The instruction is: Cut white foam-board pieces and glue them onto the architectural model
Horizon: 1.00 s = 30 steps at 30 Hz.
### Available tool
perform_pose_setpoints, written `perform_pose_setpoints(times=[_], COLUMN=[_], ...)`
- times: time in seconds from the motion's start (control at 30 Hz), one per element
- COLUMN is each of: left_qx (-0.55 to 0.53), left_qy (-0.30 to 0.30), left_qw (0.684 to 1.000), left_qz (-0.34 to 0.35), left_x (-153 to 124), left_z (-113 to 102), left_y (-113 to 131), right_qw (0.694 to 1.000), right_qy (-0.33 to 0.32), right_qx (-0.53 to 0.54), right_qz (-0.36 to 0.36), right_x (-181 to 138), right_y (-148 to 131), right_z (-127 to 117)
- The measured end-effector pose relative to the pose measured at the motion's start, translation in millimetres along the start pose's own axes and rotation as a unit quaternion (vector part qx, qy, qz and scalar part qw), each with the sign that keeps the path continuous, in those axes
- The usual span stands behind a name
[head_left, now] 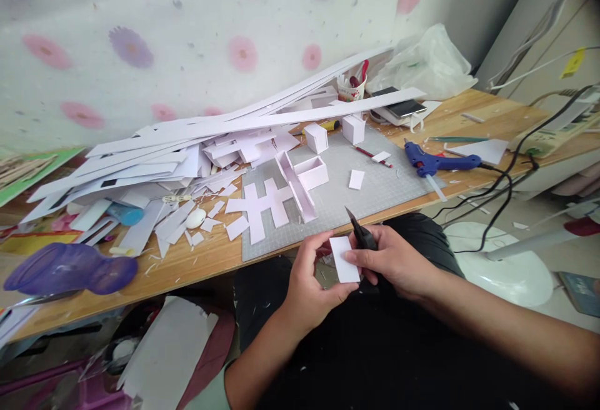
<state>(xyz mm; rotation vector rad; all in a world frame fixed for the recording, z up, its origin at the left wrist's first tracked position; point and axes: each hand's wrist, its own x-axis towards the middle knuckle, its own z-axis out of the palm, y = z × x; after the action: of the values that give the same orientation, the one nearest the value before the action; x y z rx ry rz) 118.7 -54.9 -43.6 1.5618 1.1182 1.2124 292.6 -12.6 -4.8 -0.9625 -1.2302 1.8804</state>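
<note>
A small white foam-board rectangle (344, 261) is held over my lap, in front of the table edge. My left hand (309, 282) grips it by its ends between thumb and fingers. In my right hand (391, 260) is a black utility knife (363, 235), its blade pointing up and away from me. The right thumb also presses on the face of the white piece. Beyond the hands, on the grey cutting mat (375, 200), lie a cross-shaped white cutout (262, 207), an open white channel (297, 188) joined by a short box (312, 174), and a small white square (356, 179).
A blue glue gun (440, 160) lies at the mat's right edge, its cable hanging off the table. Two white blocks (316, 138) and a red pencil (374, 156) are behind. Long white strips (262, 124) and scraps pile up left; a purple container (70, 268) sits front left.
</note>
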Motion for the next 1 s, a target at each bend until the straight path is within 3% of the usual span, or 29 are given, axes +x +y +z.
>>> perform_pose_setpoints(times=[0.07,0.17,0.37,0.47,0.53,0.6,0.67,0.73,1.0], left_qx=[0.01,-0.074,-0.281,-0.238,-0.148,-0.061,-0.007,0.021,0.133], left_qy=[0.001,-0.018,-0.113,-0.087,-0.054,-0.037,-0.039,-0.048,-0.066], left_qw=[1.0,0.997,0.948,0.966,0.987,0.997,0.999,0.999,0.989], left_qz=[0.001,-0.021,-0.099,-0.051,-0.006,0.008,-0.002,-0.002,-0.013], left_x=[1,3,5,6,5,4,3,3,6], left_z=[0,3,13,9,3,-2,-5,-5,0], left_y=[1,5,16,18,19,19,19,19,27], right_qw=[1.0,1.0,0.997,0.993,0.979,0.931,0.853,0.793,0.672], right_qy=[-0.001,-0.02,-0.067,-0.101,-0.094,-0.06,-0.028,-0.015,-0.011], right_qx=[-0.002,0.009,0.028,-0.035,-0.155,-0.33,-0.485,-0.568,-0.699], right_qz=[0.0,-0.009,-0.021,-0.046,-0.091,-0.144,-0.19,-0.22,-0.247], right_x=[0,-1,-1,-2,-5,-9,-13,-16,-14], right_y=[0,2,8,3,-3,-9,-12,-12,-13], right_z=[0,-1,-1,-6,-12,-19,-25,-27,-20])
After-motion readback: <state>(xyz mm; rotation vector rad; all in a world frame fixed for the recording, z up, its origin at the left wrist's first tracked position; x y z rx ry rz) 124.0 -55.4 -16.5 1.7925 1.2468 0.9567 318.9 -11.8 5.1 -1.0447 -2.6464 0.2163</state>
